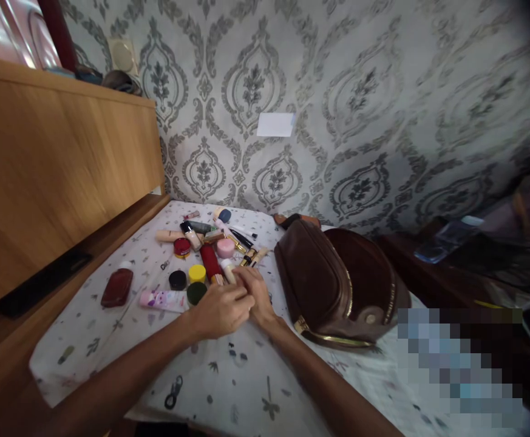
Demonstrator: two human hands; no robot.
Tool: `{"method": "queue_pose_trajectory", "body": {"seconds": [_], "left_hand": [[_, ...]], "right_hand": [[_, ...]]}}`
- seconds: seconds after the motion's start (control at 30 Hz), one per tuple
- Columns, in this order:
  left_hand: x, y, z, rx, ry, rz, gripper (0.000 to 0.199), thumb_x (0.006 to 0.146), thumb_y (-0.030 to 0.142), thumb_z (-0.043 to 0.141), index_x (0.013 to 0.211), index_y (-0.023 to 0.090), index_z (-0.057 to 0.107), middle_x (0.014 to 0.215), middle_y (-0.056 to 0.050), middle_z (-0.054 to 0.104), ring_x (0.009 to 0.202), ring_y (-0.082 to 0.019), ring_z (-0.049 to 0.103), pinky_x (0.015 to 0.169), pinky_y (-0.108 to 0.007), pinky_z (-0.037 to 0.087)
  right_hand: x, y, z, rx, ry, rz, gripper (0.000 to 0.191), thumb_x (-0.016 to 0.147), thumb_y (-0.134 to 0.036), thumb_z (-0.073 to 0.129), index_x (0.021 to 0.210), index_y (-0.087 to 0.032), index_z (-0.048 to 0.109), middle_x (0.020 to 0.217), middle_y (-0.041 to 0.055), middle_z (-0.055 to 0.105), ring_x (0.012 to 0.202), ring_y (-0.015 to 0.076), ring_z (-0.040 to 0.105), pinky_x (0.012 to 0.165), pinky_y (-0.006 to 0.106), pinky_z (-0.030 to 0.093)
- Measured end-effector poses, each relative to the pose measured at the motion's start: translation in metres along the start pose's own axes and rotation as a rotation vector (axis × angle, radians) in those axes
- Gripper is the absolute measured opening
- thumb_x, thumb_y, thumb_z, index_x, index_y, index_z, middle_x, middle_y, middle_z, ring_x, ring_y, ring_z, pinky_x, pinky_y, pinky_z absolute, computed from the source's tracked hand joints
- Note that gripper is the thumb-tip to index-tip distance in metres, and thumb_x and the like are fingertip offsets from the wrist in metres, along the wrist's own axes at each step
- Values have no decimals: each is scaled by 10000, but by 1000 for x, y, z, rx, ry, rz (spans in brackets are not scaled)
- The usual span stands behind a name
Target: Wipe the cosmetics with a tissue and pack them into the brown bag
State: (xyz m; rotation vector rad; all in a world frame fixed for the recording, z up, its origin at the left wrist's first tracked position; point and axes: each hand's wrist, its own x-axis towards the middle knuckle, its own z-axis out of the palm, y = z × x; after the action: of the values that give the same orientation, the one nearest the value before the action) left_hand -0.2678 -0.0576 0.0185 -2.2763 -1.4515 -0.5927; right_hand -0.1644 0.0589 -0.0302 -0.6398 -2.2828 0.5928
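My left hand (223, 311) and my right hand (256, 292) meet at the near edge of a pile of cosmetics. The fingers of both are curled together; whatever lies between them is hidden. Just beyond the knuckles lie a small white-capped tube (227, 268) and a dark red tube (210, 262). Beside my left hand are a dark green-lidded jar (196, 294), a yellow-lidded jar (197, 274), a black-lidded jar (178, 280) and a pink-and-white tube (163, 300). Farther back sit a pink-lidded jar (225, 247) and a red jar (182, 247).
A brown leather bag (312, 273) with gold zips lies open to the right. A flat dark red bottle (118, 287) rests at the left. A wooden cabinet (64, 145) borders the left side; a patterned wall (228, 158) stands behind. A clear bottle (447, 240) is far right.
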Motion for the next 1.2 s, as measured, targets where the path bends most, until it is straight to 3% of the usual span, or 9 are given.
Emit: {"method": "queue_pose_trajectory", "body": {"seconds": [0.13,0.33,0.43,0.5,0.6,0.7,0.83,1.03,1.2], "left_hand": [[-13,3,16,-36,20,32,166,929,155,434,798,184,532,699,-3,611,640,-150,610,550,-293,366],[-20,5,20,-37,-68,66,51,926,178,498,882,193,518,736,1,632,676,-165,624,600,-310,384],[-19,-2,16,21,-45,44,18,931,194,526,917,200,536,750,-2,626,728,-178,613,593,-318,382],[-16,-7,11,85,-31,-57,35,942,211,537,913,197,552,767,-15,621,770,-190,600,615,-325,389],[-10,-15,3,148,-128,-220,118,938,299,591,908,185,585,870,-54,630,868,-226,575,701,-353,413],[-9,-19,1,138,-263,-282,233,893,390,663,984,180,616,998,-84,621,926,-257,545,779,-403,413],[-16,-18,5,178,-328,-376,275,868,274,660,1124,189,607,953,-94,602,881,-269,530,814,-453,384],[-14,-13,-1,239,-380,-407,322,857,118,561,1174,157,610,896,-126,637,845,-281,556,796,-448,372],[-11,-14,-10,238,-430,-344,235,890,98,520,1096,131,628,920,-149,663,868,-294,587,807,-452,372]], "right_hand": [[57,5,1,-187,-57,161,324,960,-163,410,1154,-161,669,1198,106,695,1141,220,609,1019,345,436],[167,27,25,-300,-203,317,284,939,-166,508,1161,-122,679,1180,168,710,1135,260,638,926,306,457],[198,43,40,-335,-302,363,224,912,-206,582,1082,-131,708,1160,170,716,1115,263,648,876,281,453],[211,51,45,-352,-351,390,216,900,-236,607,1057,-132,714,1153,154,718,1101,259,650,845,271,451],[223,60,47,-357,-408,424,210,859,-280,666,982,-120,722,1052,115,736,1004,240,668,780,261,459],[229,63,46,-343,-440,437,205,841,-308,696,913,-116,708,925,69,734,855,183,665,717,263,476],[226,61,45,-328,-403,457,234,821,-323,705,906,-105,706,849,62,722,803,179,650,657,247,447],[208,42,39,-330,-203,475,301,861,-293,615,1109,-129,663,1064,120,719,960,240,652,742,269,454],[181,11,14,-345,25,425,380,949,-320,446,1260,-122,537,1221,178,642,1130,286,570,888,337,443]]}}
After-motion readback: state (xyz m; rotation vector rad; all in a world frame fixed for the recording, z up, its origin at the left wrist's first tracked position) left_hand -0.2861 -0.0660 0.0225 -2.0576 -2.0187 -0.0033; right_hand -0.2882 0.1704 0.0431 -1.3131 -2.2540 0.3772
